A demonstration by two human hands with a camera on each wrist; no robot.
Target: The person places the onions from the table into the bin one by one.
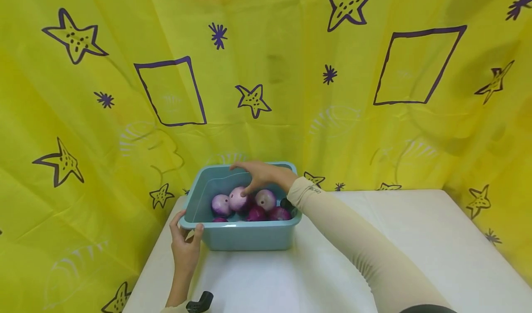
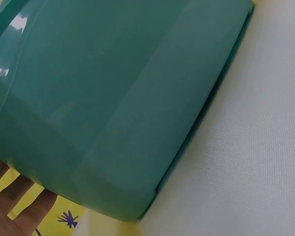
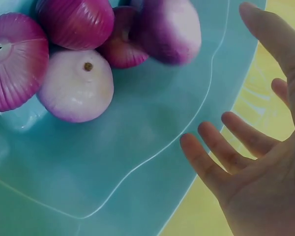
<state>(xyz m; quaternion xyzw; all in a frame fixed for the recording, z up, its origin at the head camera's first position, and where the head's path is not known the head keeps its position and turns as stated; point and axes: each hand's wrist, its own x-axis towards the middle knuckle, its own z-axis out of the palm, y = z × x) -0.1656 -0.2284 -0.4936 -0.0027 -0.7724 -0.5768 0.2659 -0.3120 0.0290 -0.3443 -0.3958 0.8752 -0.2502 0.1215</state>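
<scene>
A blue-green plastic tub point(image 1: 249, 237) stands on the white table and contains several red onions point(image 3: 76, 24), some deep purple, others pale. My left hand point(image 1: 185, 246) grips the tub's front left corner, thumb at the front and fingers round the left side. In the left wrist view the fingers point(image 2: 35, 211) show at the edge of the tub wall point(image 2: 113, 88). Over the tub, my right hand point(image 1: 262, 174) has its fingers spread and holds nothing. Its thumb overlaps a pale onion point(image 1: 238, 199) in the head view, but the right wrist view shows a gap.
The white table point(image 1: 395, 230) extends to the right of the tub and in front of it. Behind the table hangs a yellow curtain point(image 1: 282, 133) with drawn stars and shapes. A black wrist device point(image 1: 200, 302) sits by the left sleeve.
</scene>
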